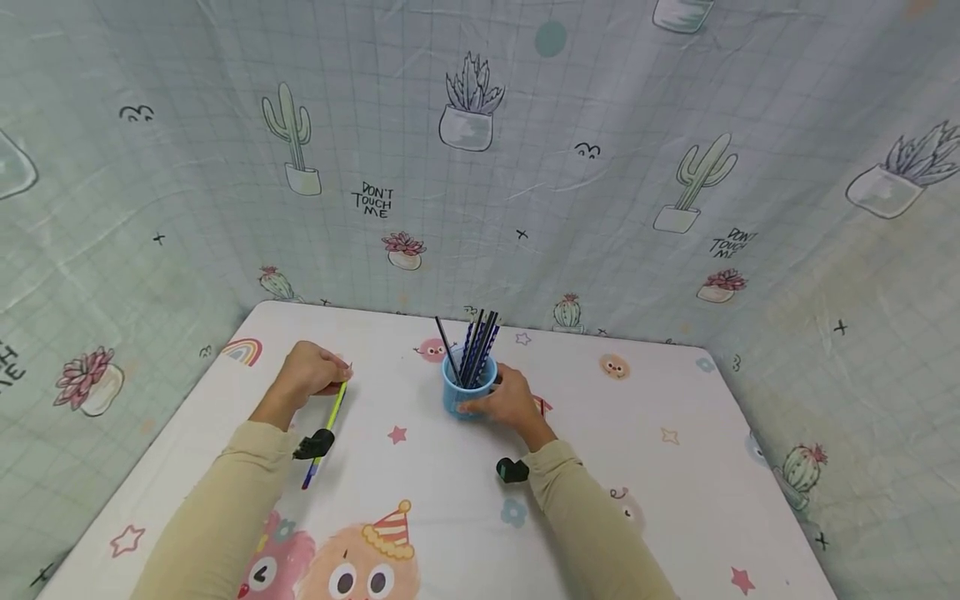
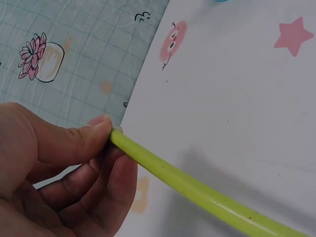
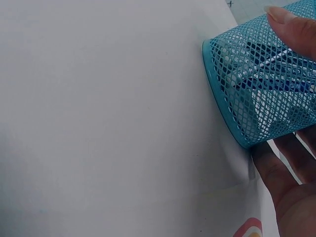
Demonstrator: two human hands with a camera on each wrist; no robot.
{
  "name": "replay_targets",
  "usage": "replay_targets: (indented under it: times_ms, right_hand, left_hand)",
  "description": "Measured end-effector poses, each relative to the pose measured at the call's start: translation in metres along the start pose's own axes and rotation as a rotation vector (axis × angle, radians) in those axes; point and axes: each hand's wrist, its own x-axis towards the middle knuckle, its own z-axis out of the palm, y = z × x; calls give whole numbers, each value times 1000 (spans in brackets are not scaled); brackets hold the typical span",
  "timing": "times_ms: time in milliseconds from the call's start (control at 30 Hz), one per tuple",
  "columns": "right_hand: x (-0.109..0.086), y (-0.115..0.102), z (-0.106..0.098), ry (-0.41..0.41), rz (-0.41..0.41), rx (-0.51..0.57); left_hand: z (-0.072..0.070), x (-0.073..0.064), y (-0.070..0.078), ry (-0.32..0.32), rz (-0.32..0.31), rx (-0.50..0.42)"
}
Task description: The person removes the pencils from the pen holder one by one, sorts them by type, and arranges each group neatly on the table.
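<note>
My left hand [image 1: 311, 371] pinches one end of a long, thin yellow-green stick [image 1: 337, 407], shaped like a pencil, between thumb and fingers. Its other end is blue and red and points towards me. Close up in the left wrist view, the stick [image 2: 197, 190] is glossy, with a pale tip at the fingertips. With thumb and fingers on either side, my right hand [image 1: 512, 402] grips a light blue mesh pen cup [image 1: 455, 400]. Several dark pencils and blue patterned ones [image 1: 478, 350] stand in the cup. In the right wrist view, the cup's solid base rim [image 3: 222, 98] is close to the tabletop.
The white tabletop [image 1: 600, 433] is printed with stars, flowers and cartoon faces. A hanging cloth [image 1: 525, 192] with cactus drawings encloses its back and sides. Dark wrist cameras [image 1: 315, 444] sit by both sleeves.
</note>
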Motion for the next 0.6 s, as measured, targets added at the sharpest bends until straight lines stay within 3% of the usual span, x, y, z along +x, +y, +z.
replay_targets:
  times_ms: [267,600]
  right_hand:
    - [-1,0,-2,18,19,-1]
    - [-1,0,-1,3,6,14]
  left_hand:
    - [5,4,-8,-38,35,-17]
    - [6,5,-18,-25,34,-30]
